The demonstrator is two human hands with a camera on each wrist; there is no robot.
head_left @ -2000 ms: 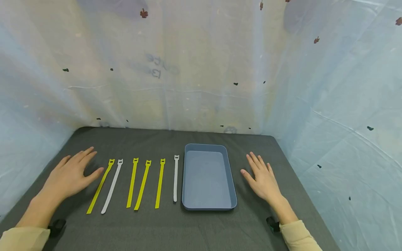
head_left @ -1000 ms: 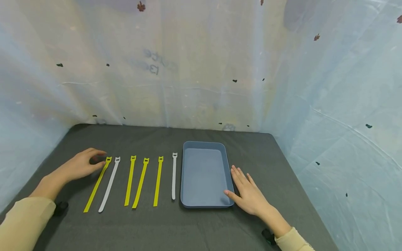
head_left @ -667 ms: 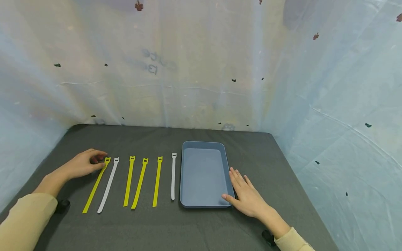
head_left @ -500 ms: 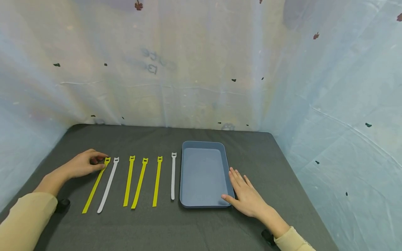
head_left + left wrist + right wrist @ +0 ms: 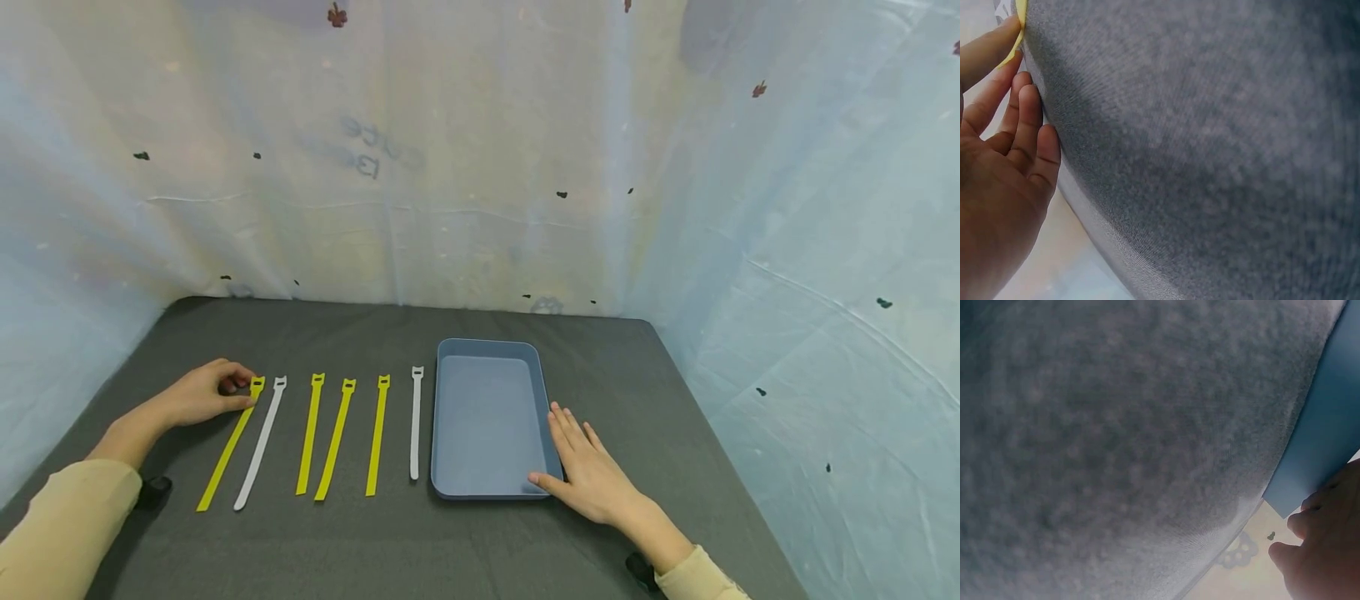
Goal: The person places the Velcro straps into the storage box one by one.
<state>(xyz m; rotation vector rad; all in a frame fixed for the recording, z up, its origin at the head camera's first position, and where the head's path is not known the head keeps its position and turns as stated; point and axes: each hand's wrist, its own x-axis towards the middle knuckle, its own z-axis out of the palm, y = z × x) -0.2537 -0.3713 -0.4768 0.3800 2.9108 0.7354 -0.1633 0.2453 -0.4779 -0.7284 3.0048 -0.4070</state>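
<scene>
Grasp step, by the look of it. Left hand (image 5: 201, 397) pinches the leftmost yellow strap (image 5: 230, 454) near its slotted head — tail on the cloth (image 5: 337, 550), can't tell if the head's lifted. Right hand (image 5: 588, 479) well apart, fingers straight against the tray (image 5: 491, 433)'s right side. Next move probably wants a clean lift — clear of the white strap (image 5: 261, 442) beside it.

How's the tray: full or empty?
Empty. The head view shows the blue-grey tray bare inside, with all six cable ties outside it.
</scene>
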